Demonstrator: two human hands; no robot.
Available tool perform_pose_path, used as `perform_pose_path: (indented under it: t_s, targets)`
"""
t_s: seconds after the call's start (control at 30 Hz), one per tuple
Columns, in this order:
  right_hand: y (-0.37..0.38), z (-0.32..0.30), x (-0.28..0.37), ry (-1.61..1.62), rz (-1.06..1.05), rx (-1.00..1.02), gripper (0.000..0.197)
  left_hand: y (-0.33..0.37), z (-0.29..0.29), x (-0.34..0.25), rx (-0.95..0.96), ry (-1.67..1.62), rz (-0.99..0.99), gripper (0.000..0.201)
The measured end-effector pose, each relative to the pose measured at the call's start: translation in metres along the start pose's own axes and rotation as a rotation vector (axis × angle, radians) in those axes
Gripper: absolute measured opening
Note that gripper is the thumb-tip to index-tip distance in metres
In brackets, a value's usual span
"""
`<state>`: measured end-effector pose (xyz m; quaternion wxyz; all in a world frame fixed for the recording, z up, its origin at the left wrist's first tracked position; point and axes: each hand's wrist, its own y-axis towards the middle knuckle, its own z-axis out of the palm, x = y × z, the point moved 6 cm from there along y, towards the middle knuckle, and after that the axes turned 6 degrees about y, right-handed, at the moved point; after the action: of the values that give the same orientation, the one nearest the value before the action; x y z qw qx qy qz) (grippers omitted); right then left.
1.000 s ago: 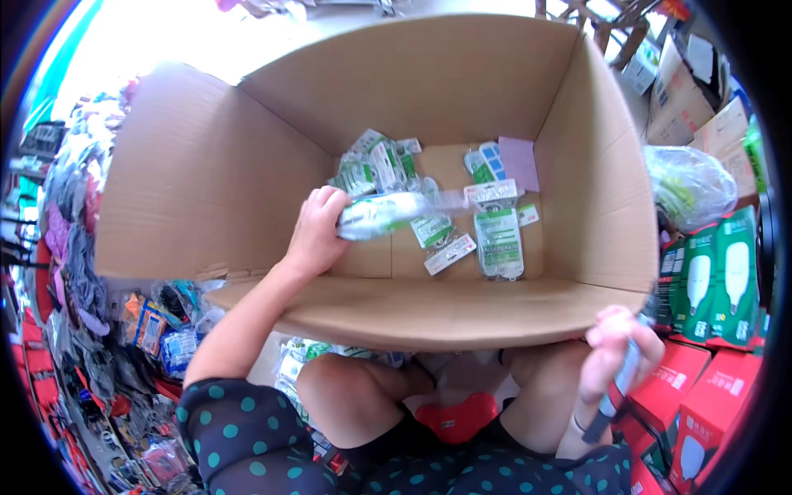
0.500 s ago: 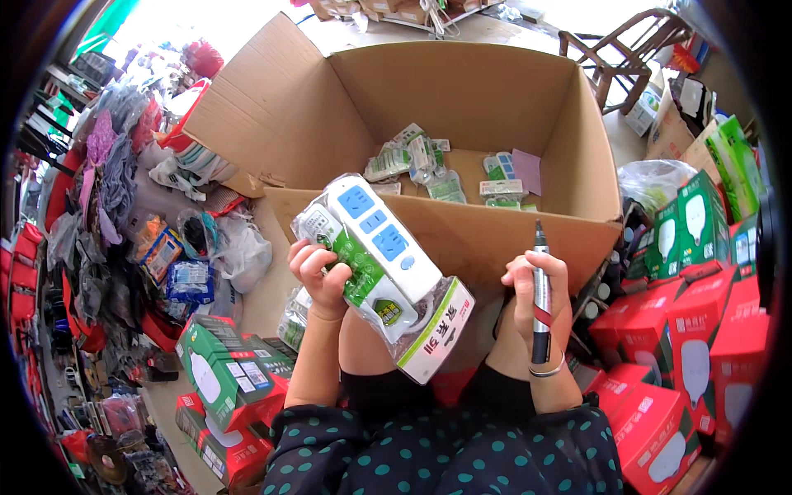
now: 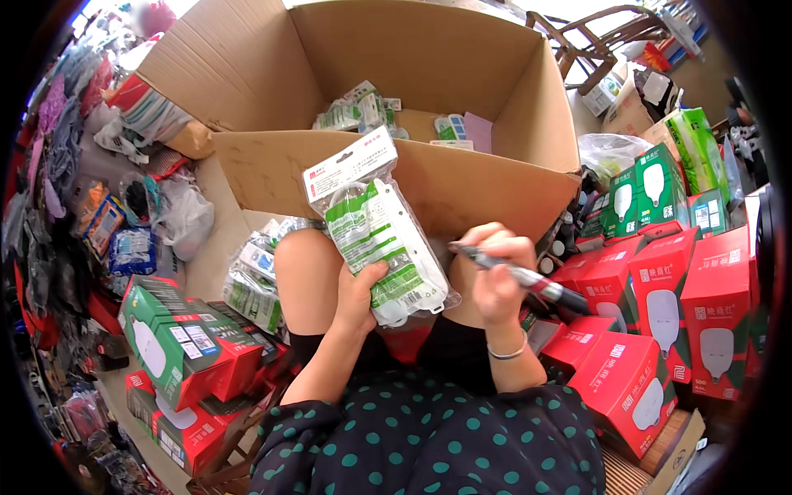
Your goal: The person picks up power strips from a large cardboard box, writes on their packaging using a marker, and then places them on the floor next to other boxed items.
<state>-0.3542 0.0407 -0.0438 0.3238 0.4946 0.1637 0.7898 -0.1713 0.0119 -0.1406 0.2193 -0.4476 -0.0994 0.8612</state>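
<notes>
A power strip [image 3: 386,247] in a clear plastic bag with a white header card is held above my lap, its green-and-white printed back facing up. My left hand [image 3: 360,290] grips it near the lower left edge, thumb on top. Beside it, my right hand [image 3: 502,272] holds a silver, black and red marker pen [image 3: 528,279], its dark tip pointing left toward the package. The pen is slightly smeared by motion. Beyond my knees stands a large open cardboard box [image 3: 396,177] with several similar bagged packages [image 3: 359,111] on its bottom.
More bagged packages [image 3: 254,285] lie on the floor left of my knee. Red and green bulb boxes [image 3: 177,338] are stacked at the left, and further red bulb boxes [image 3: 627,388] crowd the right. A wooden chair frame [image 3: 590,41] stands at the far right.
My left hand has turned the power strip over, from its socket face to its printed back, header card now at the top. The marker has swung from upright to nearly level, pointing left.
</notes>
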Motion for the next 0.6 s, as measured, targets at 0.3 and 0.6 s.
perform_pose_path:
  t_s: [0.3, 0.6]
  targets:
    - [-0.028, 0.010, -0.043, -0.465, 0.123, 0.139, 0.015, 0.003, -0.008, 0.007, -0.039, 0.149, 0.080, 0.047]
    - [-0.026, 0.012, -0.051, -0.589, 0.114, 0.193, 0.016, 0.006, -0.008, 0.002, -0.068, 0.186, 0.109, 0.047]
